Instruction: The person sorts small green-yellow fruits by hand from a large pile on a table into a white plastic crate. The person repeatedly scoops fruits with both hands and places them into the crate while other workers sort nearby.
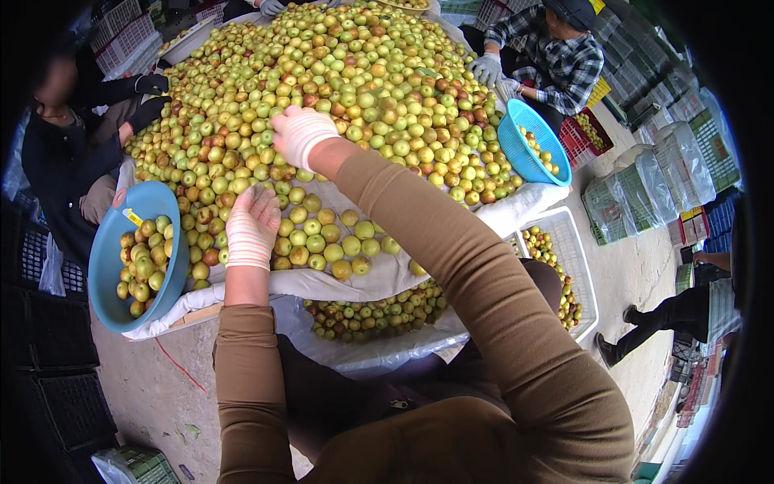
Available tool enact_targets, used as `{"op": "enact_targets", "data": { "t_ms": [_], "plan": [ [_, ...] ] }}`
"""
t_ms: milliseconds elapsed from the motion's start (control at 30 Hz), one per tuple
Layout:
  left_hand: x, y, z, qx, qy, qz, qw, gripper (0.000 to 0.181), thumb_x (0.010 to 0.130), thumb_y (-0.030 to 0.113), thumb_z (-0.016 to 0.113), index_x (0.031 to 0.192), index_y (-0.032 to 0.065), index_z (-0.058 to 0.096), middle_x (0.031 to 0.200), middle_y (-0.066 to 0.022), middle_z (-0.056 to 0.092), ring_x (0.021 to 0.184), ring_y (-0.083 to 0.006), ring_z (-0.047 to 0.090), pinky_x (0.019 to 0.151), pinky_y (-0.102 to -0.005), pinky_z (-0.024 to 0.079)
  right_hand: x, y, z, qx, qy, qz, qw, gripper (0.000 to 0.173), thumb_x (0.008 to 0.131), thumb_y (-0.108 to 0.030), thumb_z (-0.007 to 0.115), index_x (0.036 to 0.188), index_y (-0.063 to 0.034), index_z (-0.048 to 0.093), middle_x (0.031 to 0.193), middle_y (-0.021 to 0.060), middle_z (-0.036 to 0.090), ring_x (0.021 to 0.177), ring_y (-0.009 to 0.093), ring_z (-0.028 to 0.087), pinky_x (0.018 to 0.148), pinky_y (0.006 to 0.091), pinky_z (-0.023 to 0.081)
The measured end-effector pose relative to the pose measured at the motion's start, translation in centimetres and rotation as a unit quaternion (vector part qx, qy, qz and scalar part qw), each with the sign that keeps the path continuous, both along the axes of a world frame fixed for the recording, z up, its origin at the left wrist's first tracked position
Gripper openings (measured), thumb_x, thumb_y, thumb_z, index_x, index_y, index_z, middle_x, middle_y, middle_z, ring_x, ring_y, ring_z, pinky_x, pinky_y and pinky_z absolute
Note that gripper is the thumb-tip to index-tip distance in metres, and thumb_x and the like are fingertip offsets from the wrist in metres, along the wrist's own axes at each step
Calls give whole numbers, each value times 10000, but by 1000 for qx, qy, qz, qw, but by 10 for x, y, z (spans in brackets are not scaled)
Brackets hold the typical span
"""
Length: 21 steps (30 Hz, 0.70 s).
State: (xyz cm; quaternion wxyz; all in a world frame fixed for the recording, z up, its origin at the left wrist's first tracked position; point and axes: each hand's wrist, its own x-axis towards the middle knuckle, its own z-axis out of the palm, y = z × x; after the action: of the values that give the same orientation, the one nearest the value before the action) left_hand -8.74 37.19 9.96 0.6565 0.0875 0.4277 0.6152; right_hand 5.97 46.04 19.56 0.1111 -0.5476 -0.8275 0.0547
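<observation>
A broad heap of yellow-green and reddish-brown jujubes [375, 72] covers the cloth-lined table before me. My right hand [305, 136], in a pale glove with a striped cuff, reaches across the middle of the heap. Its fingertips are down among the fruit, and whether they grip one is hidden. Lower and to the left, my left hand [254, 227] wears a matching glove. It is slightly cupped above the near part of the heap, its palm partly turned up; I cannot tell whether it holds fruit. Looser jujubes [326, 239] lie on the white cloth [387, 272] beside it.
A blue basin [100, 278] with jujubes stands at the left corner, a blue basket [559, 166] at the right. Below the table edge are a plastic-lined container of jujubes [378, 317] and a white crate [589, 290]. Co-workers [562, 60] sit around the table; stacked crates [653, 187] stand right.
</observation>
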Motion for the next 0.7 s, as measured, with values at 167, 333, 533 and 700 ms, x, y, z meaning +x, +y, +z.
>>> {"op": "enact_targets", "data": {
  "t_ms": [167, 333, 533, 700],
  "plan": [
    [8, 1, 2, -1, 16, -22, 1000, 431, 915, 314, 623, 1242, 35, 594, 1220, -121, 623, 934, -207, 605, 740, -290, 521, 133, -15, -106, 88, -139, -45, 985, 519, 951, -429, 487, 1399, -170, 437, 1454, 150, 413, 1366, 334, 351, 1067, 529, 323],
    [2, -5, 1, -9, 36, -12, 999, 438, 913, 332, 636, 1232, 35, 606, 1177, -108, 637, 930, -195, 597, 743, -276, 513, 133, -29, -77, -55, -11, 28, 998, 354, 944, -337, 520, 1215, -122, 593, 1235, 132, 561, 1138, 332, 562, 970, 449, 459],
    [9, 1, 1, -19, 41, -25, 999, 401, 909, 321, 645, 1188, 34, 618, 1126, -107, 645, 857, -197, 603, 691, -276, 524, 155, 29, -60, -17, -107, -99, 989, 302, 880, -236, 630, 1162, -130, 632, 1122, 168, 584, 1044, 325, 622, 869, 432, 528],
    [8, 5, 0, -20, 38, -31, 999, 435, 895, 330, 654, 1216, 41, 597, 1145, -121, 640, 886, -208, 599, 703, -286, 517, 136, 26, -57, -176, -23, -104, 979, 413, 854, -307, 619, 1177, -51, 604, 1154, 193, 643, 1076, 343, 623, 912, 428, 510]
  ]
}}
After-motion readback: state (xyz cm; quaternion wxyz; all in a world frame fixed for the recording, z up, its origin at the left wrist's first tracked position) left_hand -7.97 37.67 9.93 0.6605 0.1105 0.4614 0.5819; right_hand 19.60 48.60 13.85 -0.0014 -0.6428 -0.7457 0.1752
